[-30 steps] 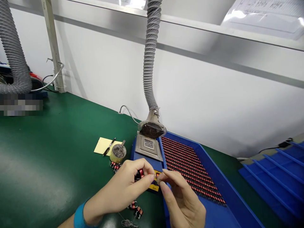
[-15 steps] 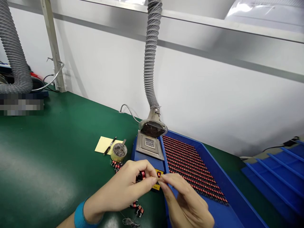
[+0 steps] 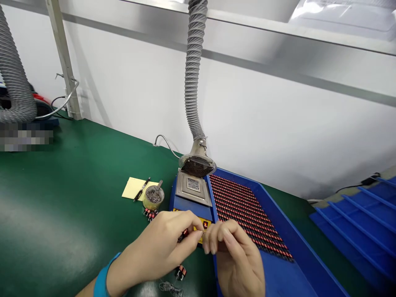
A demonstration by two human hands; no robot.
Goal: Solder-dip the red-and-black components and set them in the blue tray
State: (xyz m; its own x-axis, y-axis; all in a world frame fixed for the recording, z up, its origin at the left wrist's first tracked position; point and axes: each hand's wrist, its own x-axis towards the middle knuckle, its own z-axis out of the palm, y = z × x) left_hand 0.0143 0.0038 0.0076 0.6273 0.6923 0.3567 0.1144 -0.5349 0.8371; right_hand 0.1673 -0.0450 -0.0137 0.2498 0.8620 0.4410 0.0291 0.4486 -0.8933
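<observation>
My left hand (image 3: 165, 243), with a blue band at the wrist, is closed in a pinch of thumb and index finger. Whatever sits between those fingertips is too small to make out. Through the gap behind the thumb shows a small red-and-black coil part (image 3: 183, 236); I cannot tell if the hand holds it or it lies behind. Just to the right, my right hand (image 3: 239, 255) has its fingers curled and thumb bent in, close to the left fingertips. Any item in it is hidden. Both hands are in front of a blue solder pot (image 3: 192, 203) with a yellow front panel.
Right of the pot, a blue tray (image 3: 297, 272) holds rows of red-and-black coil parts (image 3: 244, 210). A fume hood (image 3: 198, 163) hangs over the pot. Leftward are a cup of grey dross (image 3: 154, 198), a pen (image 3: 142, 189) and yellow paper (image 3: 131, 187). Loose coils (image 3: 181, 272) and wire scraps (image 3: 170, 288) lie nearer.
My right hand has turned and curled its fingers, with its fingertips drawn out of the earlier pinch against the left ones. My left hand keeps its pinch. The view has shifted slightly.
</observation>
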